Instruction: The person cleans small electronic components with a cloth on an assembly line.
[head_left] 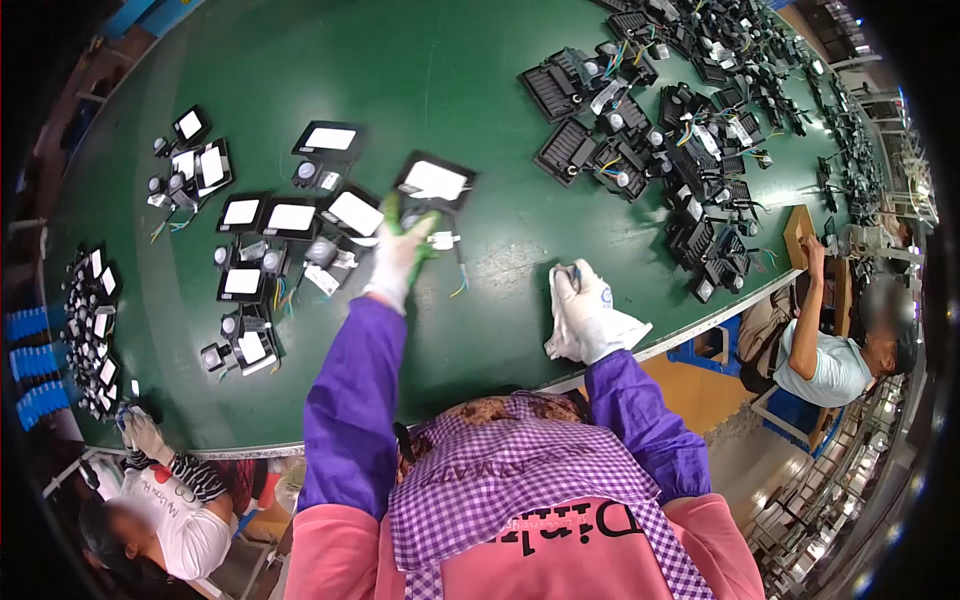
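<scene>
My left hand (405, 245), in a white glove with green fingertips, is closed on the lower part of a black floodlight (435, 182) with a white panel. A small label and coloured wires hang from this light. Bunched in my right hand (585, 300), also gloved in white, is a white cloth (565, 335) that touches the green table (480, 290) near its front edge. Just left of my left hand lie more floodlights (355, 211), panels up, with round sensors and wires.
Many black floodlights (570, 150) are heaped at the upper right, finned backs up. Another pile (100, 320) lies at the far left. One co-worker (170, 520) sits at the lower left, another (825, 360) at the right beside a cardboard piece (797, 235).
</scene>
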